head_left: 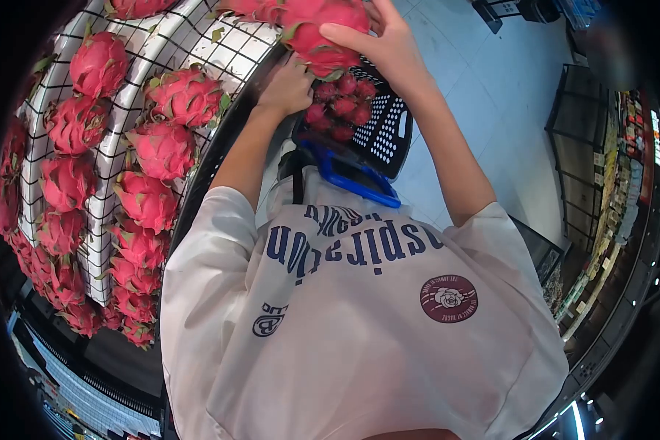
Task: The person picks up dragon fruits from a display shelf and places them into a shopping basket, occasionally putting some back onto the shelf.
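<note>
At the top centre, my right hand (385, 48) is closed round a large red dragon fruit (319, 37), with its thumb across the skin. My left hand (286, 86) is just below and to the left, by the dark edge of the display; its fingers are partly hidden under the fruit, and what they hold, if anything, cannot be made out. Below the held fruit, several small red fruits (345, 103) lie in a black perforated basket (390, 143). A blue-edged device (359, 176) is between the basket and my shirt.
On the left, a tiered display (136, 77) with black wire grids bears rows of dragon fruit (165, 150). Pale floor tiles (484, 95) lie right of the basket. Stocked shelves (616, 191) and a black rack (576, 147) stand at the far right.
</note>
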